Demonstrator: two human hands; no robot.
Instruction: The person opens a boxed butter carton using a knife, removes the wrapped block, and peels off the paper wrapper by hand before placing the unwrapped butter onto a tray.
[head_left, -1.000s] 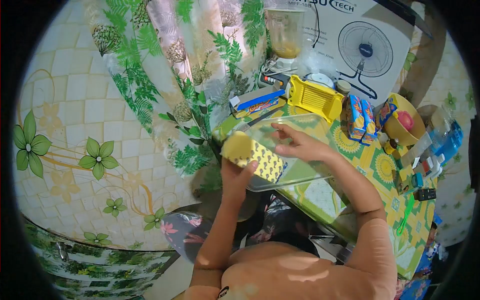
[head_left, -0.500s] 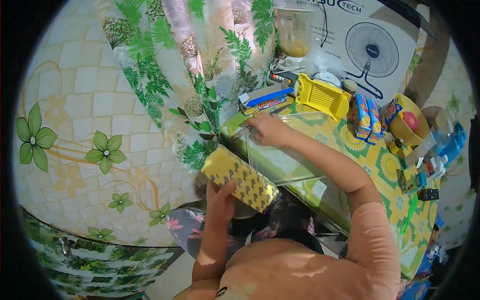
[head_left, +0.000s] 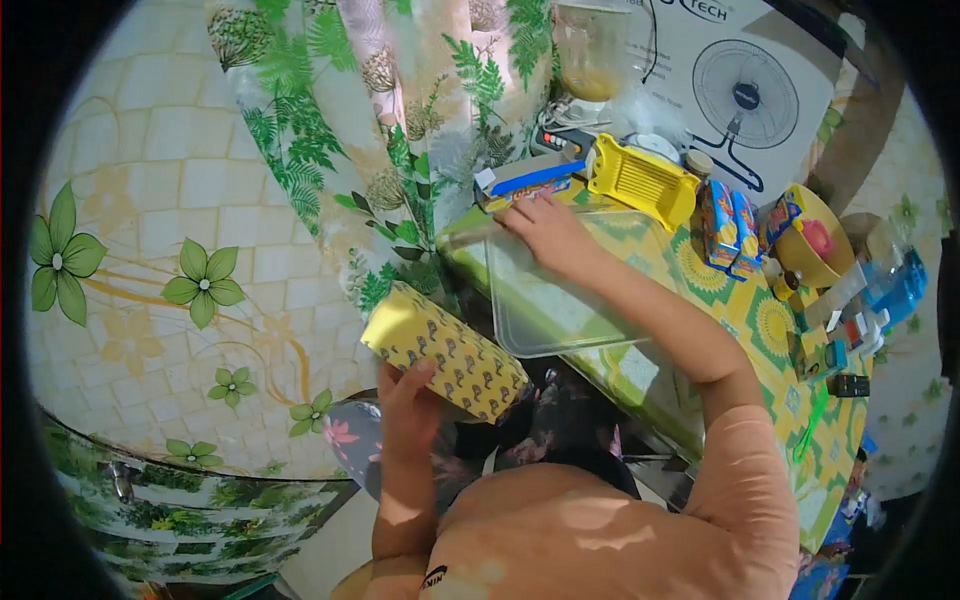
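Observation:
My left hand is closed around the lower left side of a yellow wrapped package printed with small dark figures. The package is tilted over my lap, just off the table edge. My right hand is at the far left end of the table, fingers curled downward beside the long blue-and-white box. What its fingertips hold, if anything, is hidden. Under my right forearm lies a clear plastic container, which the arm partly covers.
A yellow slotted plastic tray stands behind the container. Farther right are blue snack packs, a yellow bowl and small bottles. A large fan carton leans at the back, near a blender jar. A patterned curtain hangs at left.
My right hand has moved up toward the long box; the metal tool at its fingers, resembling scissors, no longer shows. My left hand has shifted left with the package.

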